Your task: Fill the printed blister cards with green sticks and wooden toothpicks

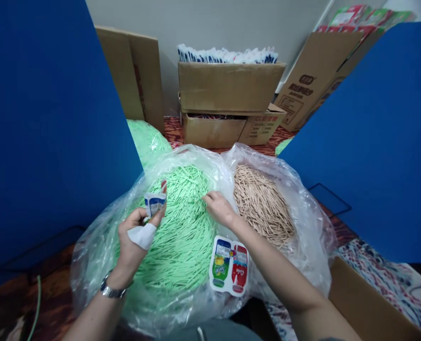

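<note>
My left hand (134, 239), with a metal watch at its wrist, is closed around a folded printed card (155, 202) in white and blue with a red-striped end. A white flap (142, 235) of it shows by the thumb. Beneath this hand spreads a heap of thin green strips (182, 246) in a clear plastic bag. At the heap's right edge, my right hand (220, 207) has its fingertips pinched together against the strips; what they grip is too small to tell. Below it a flat card (228, 266) with Sprite and Cola pictures lies on the plastic.
A second clear bag (313, 227) holds tan strips (262, 203). Blue panels (54, 118) stand on both sides. Cardboard boxes (231, 87) are stacked behind, the upper one full of white and blue pieces (228, 55). Another open box (370, 303) sits at lower right.
</note>
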Tool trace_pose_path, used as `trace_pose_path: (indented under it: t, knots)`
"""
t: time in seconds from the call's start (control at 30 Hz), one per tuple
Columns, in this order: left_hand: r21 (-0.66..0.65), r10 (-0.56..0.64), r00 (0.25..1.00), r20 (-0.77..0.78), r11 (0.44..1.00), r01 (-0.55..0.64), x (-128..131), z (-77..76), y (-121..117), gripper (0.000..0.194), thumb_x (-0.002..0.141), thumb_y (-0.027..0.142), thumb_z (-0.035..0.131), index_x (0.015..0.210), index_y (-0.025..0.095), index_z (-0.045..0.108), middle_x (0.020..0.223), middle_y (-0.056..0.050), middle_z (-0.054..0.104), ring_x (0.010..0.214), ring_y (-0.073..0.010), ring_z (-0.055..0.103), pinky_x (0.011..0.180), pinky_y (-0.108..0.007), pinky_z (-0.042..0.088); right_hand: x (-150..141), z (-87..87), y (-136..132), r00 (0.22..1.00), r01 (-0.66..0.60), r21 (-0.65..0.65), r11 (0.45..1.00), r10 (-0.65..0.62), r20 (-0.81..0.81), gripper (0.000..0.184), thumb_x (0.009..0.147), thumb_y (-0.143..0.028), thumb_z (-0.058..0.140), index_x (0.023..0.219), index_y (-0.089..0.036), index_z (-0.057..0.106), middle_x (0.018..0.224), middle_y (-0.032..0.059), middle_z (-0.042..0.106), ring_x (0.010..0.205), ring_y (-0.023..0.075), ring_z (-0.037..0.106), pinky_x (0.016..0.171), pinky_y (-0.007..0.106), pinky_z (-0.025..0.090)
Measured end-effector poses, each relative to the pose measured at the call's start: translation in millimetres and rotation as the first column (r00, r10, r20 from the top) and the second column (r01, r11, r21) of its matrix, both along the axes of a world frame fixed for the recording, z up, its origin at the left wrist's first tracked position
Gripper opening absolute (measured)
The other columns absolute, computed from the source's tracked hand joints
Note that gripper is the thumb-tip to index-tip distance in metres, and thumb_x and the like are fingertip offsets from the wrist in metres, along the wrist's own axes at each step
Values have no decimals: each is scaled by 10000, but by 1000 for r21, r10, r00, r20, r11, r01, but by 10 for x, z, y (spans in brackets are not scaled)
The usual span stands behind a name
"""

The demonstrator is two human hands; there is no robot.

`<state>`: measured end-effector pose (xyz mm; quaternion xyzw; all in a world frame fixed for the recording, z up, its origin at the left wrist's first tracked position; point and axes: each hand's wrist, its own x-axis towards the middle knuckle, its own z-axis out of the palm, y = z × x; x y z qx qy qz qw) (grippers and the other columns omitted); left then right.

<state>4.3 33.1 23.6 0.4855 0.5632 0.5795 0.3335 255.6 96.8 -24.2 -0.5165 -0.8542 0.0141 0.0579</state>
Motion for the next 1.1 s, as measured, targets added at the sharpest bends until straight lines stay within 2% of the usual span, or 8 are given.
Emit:
trace_pose_path:
  t: [0.13,0.2,0.3,0.47,0.67,0.8,0.97,1.1]
  knots:
    - [-7,21,999,36,1000,-21,-45,-30,-17,239,670,300,752,625,149,573,579,36,557,499,-74,438,478,-198,340,-87,34,-84,983,-181,-23,983,182,37,369,823,-204,603,1187,-220,547,1255,118,490,1133,260,430,897,397,413]
    - [0,14,998,57,1000,-14,-48,-47,-14,227,677,284,746,624,150,569,589,33,568,516,-80,455,494,-203,352,-205,20,-180,955,-291,-6,957,291,51,362,816,-241,626,1170,-235,554,1300,112,468,1200,274,377,975,466,339]
    - [23,5,997,71,1000,-7,-63,-70,-10,219,683,272,743,636,151,567,610,29,577,538,-85,468,519,-210,367,-387,-20,-302,936,-353,51,934,351,43,345,808,-330,648,1132,-241,569,1291,99,479,1213,275,359,1054,521,209]
    - [12,-2,999,38,1000,2,-91,-61,-30,236,703,298,734,635,151,561,624,29,569,536,-79,448,514,-211,355,-603,-102,-402,893,-429,36,903,418,167,114,890,-231,515,925,-180,611,969,81,581,953,225,477,938,449,334]
    - [22,-14,1000,26,1000,13,-41,-96,-28,258,700,317,732,622,155,548,583,41,514,520,-77,418,498,-209,342,-740,-212,-452,854,-488,48,872,465,233,207,930,-132,388,896,-139,592,868,94,571,865,218,479,874,440,357]
    - [25,4,1000,-14,1000,-3,-39,-109,-6,271,695,324,729,611,155,535,567,44,486,520,-80,407,489,-210,318,-709,-177,-426,855,-482,16,876,467,228,211,929,-134,378,883,-143,584,872,102,577,867,223,491,855,427,369]
    - [4,-5,997,-80,1000,6,-65,-49,21,266,709,326,707,611,159,525,548,56,449,492,-72,352,473,-209,279,-617,41,-415,879,-425,-22,905,419,226,180,899,-101,403,862,-145,574,854,108,607,871,236,539,841,421,390]
    - [66,-7,968,-253,998,25,-77,-93,100,250,751,330,673,630,166,528,590,47,429,538,-88,360,509,-217,290,-522,249,-432,950,-295,-256,921,312,27,125,902,-140,430,911,-156,554,781,67,637,706,189,595,655,306,431]
